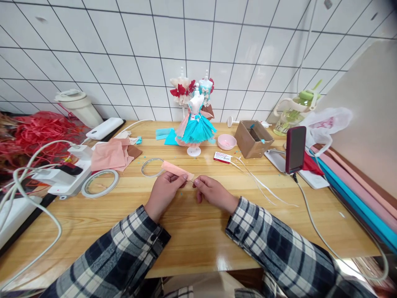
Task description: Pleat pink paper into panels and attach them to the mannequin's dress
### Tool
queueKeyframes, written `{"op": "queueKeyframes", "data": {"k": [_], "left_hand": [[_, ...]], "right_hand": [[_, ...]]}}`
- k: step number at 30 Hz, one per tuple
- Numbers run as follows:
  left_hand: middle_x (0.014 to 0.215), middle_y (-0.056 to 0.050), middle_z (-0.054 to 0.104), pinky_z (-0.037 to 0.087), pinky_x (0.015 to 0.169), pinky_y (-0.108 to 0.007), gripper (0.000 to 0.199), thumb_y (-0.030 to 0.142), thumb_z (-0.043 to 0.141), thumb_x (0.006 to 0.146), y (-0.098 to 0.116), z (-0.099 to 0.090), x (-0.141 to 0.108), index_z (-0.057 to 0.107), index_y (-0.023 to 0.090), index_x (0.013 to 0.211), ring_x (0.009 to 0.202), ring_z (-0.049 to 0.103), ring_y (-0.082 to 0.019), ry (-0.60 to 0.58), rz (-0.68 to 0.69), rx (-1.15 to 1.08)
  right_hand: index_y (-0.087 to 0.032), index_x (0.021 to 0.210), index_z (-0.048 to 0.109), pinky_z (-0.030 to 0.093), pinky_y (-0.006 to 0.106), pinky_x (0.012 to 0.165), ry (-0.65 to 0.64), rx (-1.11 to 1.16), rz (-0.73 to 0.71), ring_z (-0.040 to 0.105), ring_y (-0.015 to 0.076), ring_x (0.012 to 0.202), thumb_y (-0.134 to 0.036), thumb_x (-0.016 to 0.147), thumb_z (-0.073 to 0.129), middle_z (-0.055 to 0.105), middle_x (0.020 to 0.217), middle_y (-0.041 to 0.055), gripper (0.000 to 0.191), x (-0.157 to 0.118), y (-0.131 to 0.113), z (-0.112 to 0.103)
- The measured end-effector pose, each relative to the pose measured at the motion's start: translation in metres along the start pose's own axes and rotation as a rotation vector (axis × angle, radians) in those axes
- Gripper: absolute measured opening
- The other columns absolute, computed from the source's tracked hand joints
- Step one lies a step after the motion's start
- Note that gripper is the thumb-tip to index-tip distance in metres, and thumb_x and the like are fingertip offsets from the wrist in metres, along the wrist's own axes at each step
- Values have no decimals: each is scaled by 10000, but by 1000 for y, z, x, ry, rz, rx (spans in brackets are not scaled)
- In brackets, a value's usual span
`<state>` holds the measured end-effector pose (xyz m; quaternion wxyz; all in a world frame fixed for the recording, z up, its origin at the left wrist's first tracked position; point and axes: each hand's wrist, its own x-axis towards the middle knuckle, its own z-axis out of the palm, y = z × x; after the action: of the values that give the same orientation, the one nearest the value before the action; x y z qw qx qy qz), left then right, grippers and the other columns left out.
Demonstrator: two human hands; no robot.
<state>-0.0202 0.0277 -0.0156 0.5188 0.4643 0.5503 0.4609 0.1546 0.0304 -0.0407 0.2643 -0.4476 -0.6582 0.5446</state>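
You are holding the peach strip (pixel 175 169) over the middle of the worktop (pixel 198 248), well in from the front edge, and it is slanting down toward its right end. Your left hand (pixel 166 186) is gripping its lower side, thumb on top and fingers curling beneath. Your right hand (pixel 214 192) is pinching a thin piece (pixel 192 181) between thumb and forefinger at the strip's right end, its other fingers folding inward; what that piece is, you are showing too little to tell. Just behind the left hand, a tape ring (pixel 143 171) is lying flat. Toward the back edge, a dress form (pixel 197 130) is standing upright in a blue skirt, with a pink bowl (pixel 227 142) and an open cardboard box (pixel 249 142) sitting to its right. Peach sheets (pixel 110 156) are lying toward the back left corner, and a phone (pixel 295 150) is standing near the right edge.
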Motion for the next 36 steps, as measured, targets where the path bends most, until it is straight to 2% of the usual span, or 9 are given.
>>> {"op": "queueKeyframes", "data": {"k": [6, 12, 25, 36], "left_hand": [[784, -48, 704, 452, 686, -272, 344, 445, 761, 648, -5, -1, 1, 679, 148, 801, 716, 604, -171, -53, -14, -44], [771, -48, 697, 458, 675, -272, 354, 444, 773, 633, -3, 0, 0, 677, 146, 797, 705, 599, -171, -46, -10, -54], [838, -60, 709, 483, 714, -284, 336, 433, 759, 658, -7, -1, 2, 686, 153, 827, 778, 621, -187, -101, -15, -70], [825, -38, 708, 467, 703, -260, 293, 381, 782, 648, -8, -3, 4, 690, 154, 810, 738, 608, -153, -72, -34, -163]], "right_hand": [[-191, 859, 511, 331, 222, 526, -22, 44, 27, 443, 98, 492, -506, 937, 397, 526, 517, -54, 344, 0, -4, -1], [-189, 828, 499, 279, 213, 468, -45, 126, 31, 381, 81, 447, -508, 906, 442, 454, 503, -75, 334, -2, -8, -3], [-186, 784, 499, 268, 211, 456, -63, 170, 83, 367, 75, 440, -501, 882, 476, 439, 500, -75, 331, -4, -15, -6], [-195, 725, 464, 237, 211, 447, -90, 172, 91, 308, 67, 434, -544, 861, 490, 415, 498, -79, 375, -5, -15, -7]]}}
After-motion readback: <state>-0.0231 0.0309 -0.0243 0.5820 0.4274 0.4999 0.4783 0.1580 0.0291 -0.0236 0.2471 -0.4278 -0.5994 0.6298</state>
